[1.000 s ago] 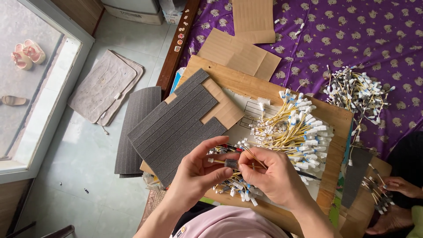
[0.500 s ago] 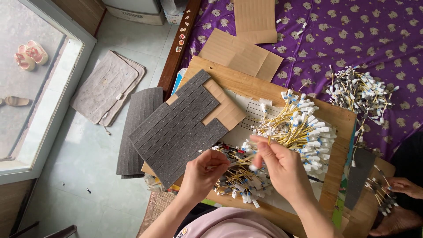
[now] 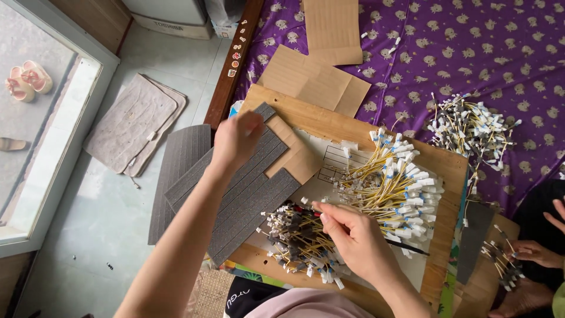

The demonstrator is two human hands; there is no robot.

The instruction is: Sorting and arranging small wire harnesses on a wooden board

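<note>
Left hand is hovering with fingers curled loosely, grasping nothing visible, above the grey ribbed strips lying on the wooden board. Right hand is pinching wires at the dark-sleeved wire pile, just beside the yellow wire bundle.

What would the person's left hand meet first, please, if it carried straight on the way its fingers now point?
The left hand points up-right, over the dark grey ribbed mat. Straight on, it would probably meet the wooden board first, then the folded cardboard sheet, though its height is unclear.
</note>
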